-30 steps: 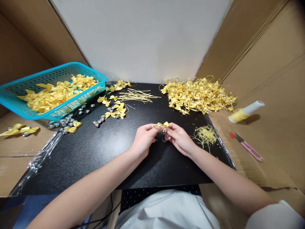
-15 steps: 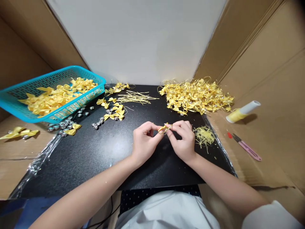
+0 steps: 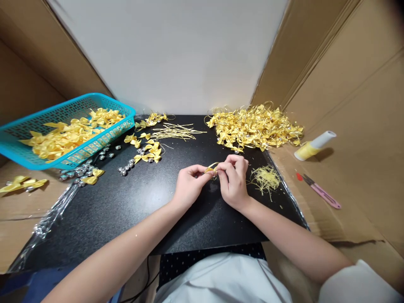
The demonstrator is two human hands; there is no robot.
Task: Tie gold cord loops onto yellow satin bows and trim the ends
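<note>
Above the middle of the black tabletop [image 3: 126,214], my left hand [image 3: 191,185] pinches a small yellow ribbon bow [image 3: 209,170] between thumb and forefinger. My right hand [image 3: 234,181] meets it from the other side, its fingertips closed on a thin yellow cord [image 3: 213,164] that arcs over the bow. The fingers cover most of the bow, so its details are hidden. Close to my right hand lies a tangle of short yellow cord trimmings [image 3: 265,178].
A turquoise basket [image 3: 126,123] of yellow bows stands at left, with silver bells [image 3: 82,169] beside it. Straight cord lengths [image 3: 176,132] lie at the back, near a heap of belled bows [image 3: 259,128]. Pink-handled snips [image 3: 323,192] and a white tube [image 3: 323,139] are at right.
My right hand has turned upward and drawn closer to my left, its fingers now curled in at the bow. The cord's loop stands up more. The view has shifted slightly.
</note>
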